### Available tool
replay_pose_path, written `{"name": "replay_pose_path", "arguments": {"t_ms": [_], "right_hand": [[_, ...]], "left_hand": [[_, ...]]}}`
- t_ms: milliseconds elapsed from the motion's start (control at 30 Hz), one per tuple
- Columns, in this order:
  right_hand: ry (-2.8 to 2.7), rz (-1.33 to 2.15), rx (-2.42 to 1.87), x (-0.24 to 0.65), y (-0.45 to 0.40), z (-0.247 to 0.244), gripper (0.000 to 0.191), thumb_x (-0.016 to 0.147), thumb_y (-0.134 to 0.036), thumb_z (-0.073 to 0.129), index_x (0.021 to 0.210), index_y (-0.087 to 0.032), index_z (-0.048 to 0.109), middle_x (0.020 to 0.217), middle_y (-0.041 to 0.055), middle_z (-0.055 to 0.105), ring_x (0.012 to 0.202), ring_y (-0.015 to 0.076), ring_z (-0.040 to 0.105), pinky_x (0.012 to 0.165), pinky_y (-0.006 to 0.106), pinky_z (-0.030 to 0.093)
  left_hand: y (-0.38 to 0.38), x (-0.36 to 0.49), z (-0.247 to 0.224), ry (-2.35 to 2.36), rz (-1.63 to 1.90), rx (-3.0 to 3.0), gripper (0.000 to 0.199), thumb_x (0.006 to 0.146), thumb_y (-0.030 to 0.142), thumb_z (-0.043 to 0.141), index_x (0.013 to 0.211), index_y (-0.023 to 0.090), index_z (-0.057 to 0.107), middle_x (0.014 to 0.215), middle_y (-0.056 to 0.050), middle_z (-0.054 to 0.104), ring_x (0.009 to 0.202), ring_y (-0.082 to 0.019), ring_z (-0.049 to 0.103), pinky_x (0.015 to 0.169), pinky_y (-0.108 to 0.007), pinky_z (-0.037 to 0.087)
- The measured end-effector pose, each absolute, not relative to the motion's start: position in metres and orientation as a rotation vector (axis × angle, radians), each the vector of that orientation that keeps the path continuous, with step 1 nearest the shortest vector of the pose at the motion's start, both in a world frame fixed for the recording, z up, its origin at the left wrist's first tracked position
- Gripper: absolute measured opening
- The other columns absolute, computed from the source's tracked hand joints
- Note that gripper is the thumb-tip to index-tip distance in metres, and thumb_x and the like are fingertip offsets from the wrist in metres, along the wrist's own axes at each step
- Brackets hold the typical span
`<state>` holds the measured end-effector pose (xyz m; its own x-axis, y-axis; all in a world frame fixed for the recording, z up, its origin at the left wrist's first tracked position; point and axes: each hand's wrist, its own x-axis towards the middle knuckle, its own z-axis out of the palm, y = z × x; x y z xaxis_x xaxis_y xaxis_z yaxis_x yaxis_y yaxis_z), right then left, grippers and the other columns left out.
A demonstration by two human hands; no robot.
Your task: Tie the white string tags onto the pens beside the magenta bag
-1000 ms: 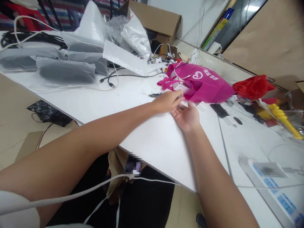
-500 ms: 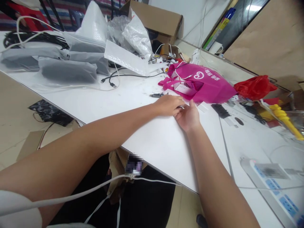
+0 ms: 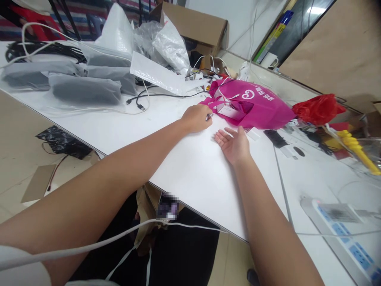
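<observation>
My left hand [image 3: 195,118] is closed, its fingers curled just above the white table beside the pink bag. From between thumb and fingers pokes the end of a small silvery thing [image 3: 210,116]; most of it is hidden, so its kind cannot be made out. To the right, my right hand [image 3: 234,145] lies palm up on the table, fingers spread, holding nothing. The pink bag [image 3: 268,109] lies just beyond both hands, with a white box [image 3: 230,111] showing at its mouth. A small white card [image 3: 254,134] is near my right fingertips.
Grey plastic-wrapped packages [image 3: 85,89] and black USB cables [image 3: 141,106] lie to the left. A power strip [image 3: 342,234] sits at the right front. A red plastic bag [image 3: 320,110] is at the back right. A white cable [image 3: 119,236] hangs across the front.
My left hand has moved left and away from my right hand, carrying the small silvery thing. My right hand stayed put and its fingers opened. The dark pens are now hidden from view.
</observation>
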<state>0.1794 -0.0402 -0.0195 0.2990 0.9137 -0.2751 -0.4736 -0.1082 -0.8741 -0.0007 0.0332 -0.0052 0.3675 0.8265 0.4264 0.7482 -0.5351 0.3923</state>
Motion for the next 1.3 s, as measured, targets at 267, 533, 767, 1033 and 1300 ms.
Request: {"name": "replay_pose_path", "arguments": {"t_ms": [267, 533, 767, 1033, 1300], "right_hand": [[-0.514, 1.239, -1.16, 0.179, -0.04, -0.02, 0.044, 0.118, -0.063, 0.039, 0.109, -0.025, 0.06, 0.094, 0.0089, 0.071, 0.087, 0.0221, 0.076, 0.076, 0.036, 0.073], [-0.585, 1.22, -1.168, 0.183, -0.037, -0.026, 0.043, 0.117, -0.064, 0.043, 0.107, -0.025, 0.059, 0.093, 0.008, 0.071, 0.087, 0.0218, 0.076, 0.08, 0.037, 0.073], [-0.552, 1.239, -1.162, 0.181, -0.039, -0.023, 0.044, 0.118, -0.062, 0.04, 0.107, -0.025, 0.06, 0.091, 0.008, 0.071, 0.083, 0.0202, 0.076, 0.079, 0.034, 0.072], [-0.515, 1.256, -1.165, 0.18, -0.041, -0.019, 0.043, 0.119, -0.06, 0.041, 0.107, -0.024, 0.061, 0.091, 0.0078, 0.071, 0.081, 0.0194, 0.075, 0.077, 0.031, 0.071], [-0.656, 1.179, -1.246, 0.179, -0.041, -0.022, 0.039, 0.117, -0.055, 0.043, 0.102, -0.024, 0.062, 0.087, 0.0052, 0.069, 0.076, 0.0193, 0.069, 0.075, 0.033, 0.067]], "left_hand": [[0.039, -0.005, -0.005, 1.575, 0.891, 2.306, 0.026, 0.103, 0.039, 0.069, 0.103, 0.02, 0.087, 0.111, -0.015, 0.085, 0.111, -0.032, 0.075, 0.097, -0.042, 0.055], [0.052, -0.012, -0.007, 1.553, 1.11, 2.152, 0.04, 0.115, 0.027, 0.04, 0.115, 0.018, 0.079, 0.132, -0.019, 0.073, 0.125, -0.032, 0.07, 0.117, -0.048, 0.054], [0.043, -0.01, -0.005, 1.298, 0.965, 2.397, 0.041, 0.11, 0.021, 0.044, 0.135, 0.018, 0.077, 0.147, -0.019, 0.066, 0.128, -0.03, 0.072, 0.119, -0.046, 0.055], [0.017, -0.012, 0.015, 1.209, 0.631, 2.617, 0.058, 0.094, 0.016, 0.06, 0.152, 0.018, 0.069, 0.141, -0.017, 0.078, 0.139, -0.035, 0.069, 0.119, -0.046, 0.053], [0.021, -0.029, 0.021, 1.314, 0.416, 2.609, 0.068, 0.082, 0.021, 0.068, 0.15, 0.024, 0.07, 0.133, -0.012, 0.082, 0.134, -0.035, 0.068, 0.119, -0.046, 0.049]]}}
